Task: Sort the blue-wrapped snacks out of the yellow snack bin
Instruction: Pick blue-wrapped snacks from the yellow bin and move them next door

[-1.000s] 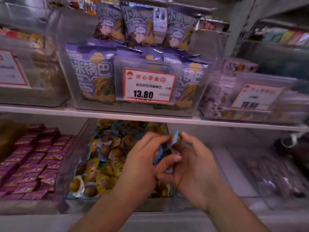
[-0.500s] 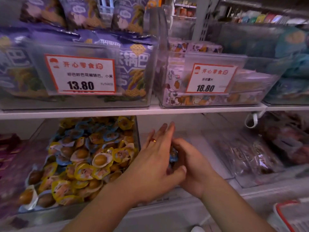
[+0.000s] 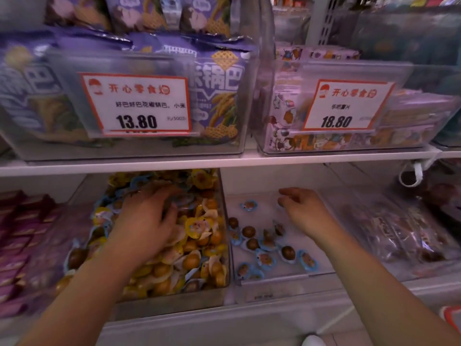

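1. On the lower shelf, head view: clear bin of yellow-wrapped snacks [image 3: 197,245] at centre, some blue-wrapped ones mixed in, mostly at its far end.
2. Left hand [image 3: 147,221] palm down in that bin, fingers curled into the pile; blurred, cannot tell if it grips anything.
3. Right hand [image 3: 303,212] over the neighbouring clear bin [image 3: 274,277] on the right, fingers loosely bent, holding nothing.
4. Blue-wrapped snacks [image 3: 264,248] lie scattered on that right bin's floor, mostly near end; one more [image 3: 248,205] sits farther back, left of the right hand.
5. Upper shelf: purple snack bags [image 3: 219,96] behind price tag 13.80 [image 3: 137,106]; second tag 18.80 [image 3: 346,106] to the right.
6. Far left, lower shelf: purple packets [image 3: 15,236].
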The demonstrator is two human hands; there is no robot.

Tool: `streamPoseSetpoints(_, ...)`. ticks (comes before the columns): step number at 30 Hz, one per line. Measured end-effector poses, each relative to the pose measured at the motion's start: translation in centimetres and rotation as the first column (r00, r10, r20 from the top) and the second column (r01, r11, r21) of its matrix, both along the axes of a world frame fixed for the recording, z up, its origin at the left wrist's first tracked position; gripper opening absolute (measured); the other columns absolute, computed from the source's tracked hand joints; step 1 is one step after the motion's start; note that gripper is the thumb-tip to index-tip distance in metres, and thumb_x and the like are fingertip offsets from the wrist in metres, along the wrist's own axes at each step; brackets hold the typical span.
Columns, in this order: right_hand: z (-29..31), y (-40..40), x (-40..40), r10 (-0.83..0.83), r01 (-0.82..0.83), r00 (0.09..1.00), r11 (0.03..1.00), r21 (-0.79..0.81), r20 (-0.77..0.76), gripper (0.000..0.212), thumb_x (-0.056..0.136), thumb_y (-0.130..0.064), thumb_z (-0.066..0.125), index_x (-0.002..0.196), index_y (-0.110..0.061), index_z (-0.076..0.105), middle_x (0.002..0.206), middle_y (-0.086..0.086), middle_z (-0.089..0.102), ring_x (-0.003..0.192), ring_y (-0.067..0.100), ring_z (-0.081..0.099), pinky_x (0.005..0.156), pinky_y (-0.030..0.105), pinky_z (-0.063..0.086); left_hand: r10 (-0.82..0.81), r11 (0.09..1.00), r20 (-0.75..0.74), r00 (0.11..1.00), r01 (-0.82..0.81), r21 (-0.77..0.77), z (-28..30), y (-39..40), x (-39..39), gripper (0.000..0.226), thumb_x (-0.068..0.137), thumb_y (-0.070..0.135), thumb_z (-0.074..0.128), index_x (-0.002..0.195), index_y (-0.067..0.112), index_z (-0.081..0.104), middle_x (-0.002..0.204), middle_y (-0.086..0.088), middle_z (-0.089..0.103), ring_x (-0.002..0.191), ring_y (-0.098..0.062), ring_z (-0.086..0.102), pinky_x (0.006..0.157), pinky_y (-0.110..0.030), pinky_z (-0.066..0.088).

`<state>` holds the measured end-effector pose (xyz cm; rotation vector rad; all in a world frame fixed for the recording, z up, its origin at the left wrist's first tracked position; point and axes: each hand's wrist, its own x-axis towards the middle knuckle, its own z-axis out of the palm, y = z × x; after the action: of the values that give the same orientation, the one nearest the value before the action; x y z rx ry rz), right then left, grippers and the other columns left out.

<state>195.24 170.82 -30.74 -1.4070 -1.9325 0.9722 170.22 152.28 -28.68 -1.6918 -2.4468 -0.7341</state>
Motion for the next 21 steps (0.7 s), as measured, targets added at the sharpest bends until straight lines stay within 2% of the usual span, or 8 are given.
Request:
streamPoseSetpoints(2, 0.7, -1.1, -1.3, 0.017, -0.010, 0.999, 0.989, 0.147, -0.043, 0.023, 0.092, -0.012, 0.059, 0.110, -0.021, 0.071, 0.104, 0.004, 0.074, 0.089, 0.015, 0.066, 0.072, 0.018, 0.047, 0.037, 0.996, -0.044, 0.998, -0.040, -0.077, -0.1, -1.2, -1.6, 0.045, 0.087, 0.034, 0.045, 0.123, 0.016, 0.067, 0.123, -0.012, 0.065, 0.110, -0.035, 0.061, 0.095, -0.046, 0.049)
streamPoseSetpoints(5, 2.8, -4.6, -4.1, 0.143, -0.087, 0.979, 0.938, 0.336, -0.147, 0.022, 0.092, -0.011, 0.057, 0.106, -0.021, 0.071, 0.104, -0.005, 0.074, 0.098, 0.008, 0.066, 0.085, 0.022, 0.051, 0.007, 0.992, -0.108, 0.994, -0.020, -0.121, -0.3, -2.4, -3.0, 0.037, 0.091, 0.029, 0.062, 0.127, 0.022, 0.065, 0.125, -0.007, 0.064, 0.117, -0.030, 0.058, 0.104, -0.042, 0.043)
streamPoseSetpoints(8, 4.3, -8.7, -6.8, 0.364, -0.325, 0.931, 0.798, 0.508, 0.023, 0.031, 0.090, -0.025, 0.053, 0.115, -0.021, 0.070, 0.111, -0.004, 0.070, 0.104, 0.010, 0.062, 0.092, 0.025, 0.049, -0.031, 0.994, -0.064, 0.997, 0.024, -0.106, 0.0, -2.8, -3.6, 0.042, 0.082, 0.024, 0.072, 0.124, 0.027, 0.067, 0.122, -0.003, 0.066, 0.116, -0.026, 0.059, 0.103, -0.040, 0.043)
streamPoseSetpoints(11, 4.1, -11.3, -9.3, 0.471, -0.580, 0.814, 0.667, 0.467, 0.339, 0.041, 0.093, -0.033, 0.051, 0.132, -0.025, 0.059, 0.125, -0.002, 0.060, 0.112, 0.020, 0.059, 0.097, 0.034, 0.049, -0.018, 0.999, 0.015, 1.000, 0.018, -0.035, 0.4, -3.1, -4.0, 0.041, 0.076, 0.019, 0.077, 0.116, 0.029, 0.070, 0.115, -0.002, 0.069, 0.107, -0.027, 0.064, 0.091, -0.035, 0.050)
streamPoseSetpoints(14, 3.5, -11.7, -11.4, 0.393, -0.671, 0.712, 0.624, 0.400, 0.582, 0.050, 0.096, -0.040, 0.047, 0.144, -0.029, 0.043, 0.138, -0.001, 0.051, 0.119, 0.025, 0.055, 0.095, 0.036, 0.047, -0.013, 0.996, 0.056, 0.998, 0.008, 0.085, 0.3, -3.5, -4.1, 0.032, 0.079, 0.022, 0.077, 0.109, 0.030, 0.073, 0.110, -0.001, 0.070, 0.101, -0.024, 0.066, 0.085, -0.033, 0.053)
streamPoseSetpoints(17, 3.6, -10.5, -13.2, 0.366, -0.655, 0.695, 0.677, 0.336, 0.619, 0.055, 0.095, -0.043, 0.046, 0.147, -0.029, 0.036, 0.143, 0.004, 0.048, 0.121, 0.030, 0.054, 0.093, 0.038, 0.048, 0.048, 0.981, 0.127, 0.991, -0.071, 0.183, 0.4, -3.8, -4.3, 0.023, 0.085, 0.036, 0.072, 0.107, 0.030, 0.073, 0.104, -0.002, 0.069, 0.092, -0.024, 0.068, 0.080, -0.035, 0.055)
streamPoseSetpoints(19, 3.5, -9.4, -14.6, 0.376, -0.642, 0.683, 0.717, 0.271, 0.626, 0.059, 0.094, -0.044, 0.048, 0.149, -0.030, 0.034, 0.148, 0.004, 0.045, 0.124, 0.030, 0.053, 0.096, 0.039, 0.049, 0.074, 0.973, 0.134, 0.988, -0.101, 0.207, 0.1, -4.3, -4.6, 0.022, 0.087, 0.038, 0.069, 0.107, 0.029, 0.071, 0.104, -0.003, 0.067, 0.089, -0.024, 0.067, 0.077, -0.034, 0.054)
streamPoseSetpoints(21, 3.3, -8.3, -15.6, 0.353, -0.648, 0.605, 0.739, 0.185, 0.714, 0.064, 0.093, -0.050, 0.046, 0.151, -0.029, 0.030, 0.151, 0.005, 0.042, 0.129, 0.030, 0.050, 0.100, 0.040, 0.046, 0.074, 0.975, 0.110, 0.991, -0.095, 0.199, -0.3, -4.7, -4.6, 0.022, 0.089, 0.035, 0.067, 0.108, 0.025, 0.069, 0.110, -0.005, 0.064, 0.093, -0.027, 0.065, 0.078, -0.034, 0.051)
